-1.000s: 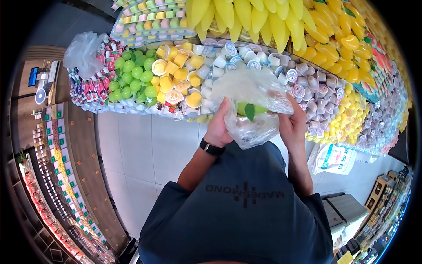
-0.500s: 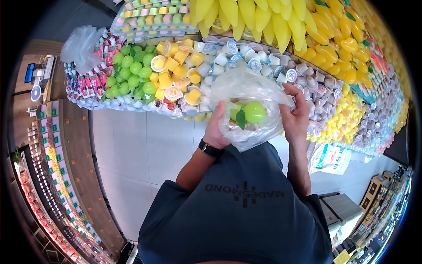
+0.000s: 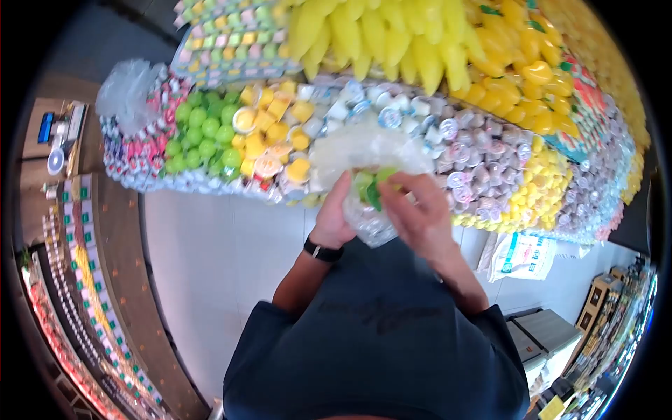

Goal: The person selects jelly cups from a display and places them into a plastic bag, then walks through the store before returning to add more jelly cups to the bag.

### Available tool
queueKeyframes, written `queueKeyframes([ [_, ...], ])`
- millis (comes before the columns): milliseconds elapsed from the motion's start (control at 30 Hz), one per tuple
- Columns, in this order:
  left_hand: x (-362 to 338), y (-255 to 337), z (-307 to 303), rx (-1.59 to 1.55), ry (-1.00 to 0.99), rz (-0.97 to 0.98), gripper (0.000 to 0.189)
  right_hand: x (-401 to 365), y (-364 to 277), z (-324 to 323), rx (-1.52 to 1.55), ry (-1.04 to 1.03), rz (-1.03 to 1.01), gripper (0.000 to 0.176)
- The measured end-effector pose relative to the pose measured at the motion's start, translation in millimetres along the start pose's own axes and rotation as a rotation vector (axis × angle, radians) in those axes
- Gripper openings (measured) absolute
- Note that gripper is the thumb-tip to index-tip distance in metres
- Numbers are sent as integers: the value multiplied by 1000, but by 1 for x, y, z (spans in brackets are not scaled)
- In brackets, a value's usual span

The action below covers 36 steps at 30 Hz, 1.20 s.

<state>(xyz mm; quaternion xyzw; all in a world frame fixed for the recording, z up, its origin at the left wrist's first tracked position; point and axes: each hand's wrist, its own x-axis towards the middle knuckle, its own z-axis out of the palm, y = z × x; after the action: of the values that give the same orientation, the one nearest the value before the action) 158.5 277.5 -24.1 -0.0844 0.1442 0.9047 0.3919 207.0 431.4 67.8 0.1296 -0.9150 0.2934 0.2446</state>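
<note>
My left hand (image 3: 334, 213), with a black wristband, grips the left side of a clear plastic bag (image 3: 371, 222). Inside the bag's mouth a green ball-shaped jelly (image 3: 383, 174) with a dark green leaf (image 3: 373, 196) shows, partly covered by fingers. My right hand (image 3: 422, 213) reaches over the opening, its curled fingers closed at the green jelly; motion blurs them a little. The upper part of the bag spreads toward the display of white jelly cups (image 3: 390, 117).
Ahead, the display holds green balls (image 3: 206, 133), yellow cups (image 3: 276, 129), purple-grey cups (image 3: 483, 150), and yellow banana shapes (image 3: 378, 35). Another clear bag (image 3: 129, 94) lies at the far left. A white printed sack (image 3: 521, 257) stands below the display's right side.
My right hand has left the bag's right edge and moved left and down to the green jelly. The bag's mouth has narrowed, and the hand now covers most of the jelly.
</note>
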Motion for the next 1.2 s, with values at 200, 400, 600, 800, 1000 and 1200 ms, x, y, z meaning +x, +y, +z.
queueKeyframes([
  [200, 3, -3, 4, 123, -45, -48, 48, -7, 2, -2, 20, -22, -18, 34],
  [400, 15, 1, -7, 168, -18, -102, 45, -11, 9, -9, -37, 1, 203, 35],
  [600, 26, 3, 13, 187, -90, -178, 48, -18, 8, -16, -70, 24, 341, 30],
  [800, 33, 7, 21, 164, -83, -335, 46, -30, -3, -17, -38, 85, 477, 30],
  [1000, 48, 5, -31, 159, -181, -585, 56, -47, -26, -13, -62, 120, 683, 31],
  [1200, 51, 21, -40, 392, -288, -718, 47, -56, -59, -1, -37, 178, 804, 43],
])
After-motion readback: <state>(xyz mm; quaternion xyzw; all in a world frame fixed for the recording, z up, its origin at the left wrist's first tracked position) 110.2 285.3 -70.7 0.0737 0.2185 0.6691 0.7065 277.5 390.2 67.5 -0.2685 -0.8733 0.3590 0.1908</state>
